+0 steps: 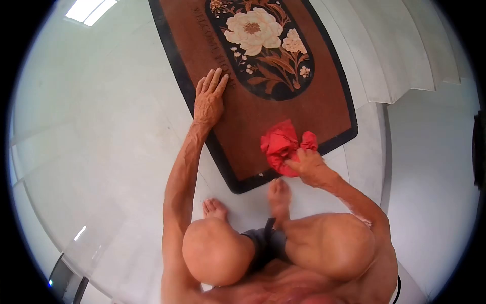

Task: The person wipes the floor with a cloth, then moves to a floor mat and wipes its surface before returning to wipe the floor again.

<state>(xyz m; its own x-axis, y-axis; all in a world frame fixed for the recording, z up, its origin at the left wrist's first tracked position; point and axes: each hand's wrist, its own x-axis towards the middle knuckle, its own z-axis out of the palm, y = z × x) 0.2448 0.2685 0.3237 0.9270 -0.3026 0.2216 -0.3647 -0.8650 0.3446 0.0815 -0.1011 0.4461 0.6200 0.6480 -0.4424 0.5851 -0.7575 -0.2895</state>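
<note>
A brown doormat with a black border, a large white flower design and raised lettering lies on the pale floor. My left hand rests flat on the mat's left part, over the end of the lettering, with its fingers stretched out. Close to the mat's near right edge, my right hand grips a bunched red cloth. The cloth is over the mat's near end, and its underside is hidden.
White steps rise at the upper right. Pale tiled floor spreads to the left. My bare feet stand just below the mat's near edge. A dark object shows at the lower left.
</note>
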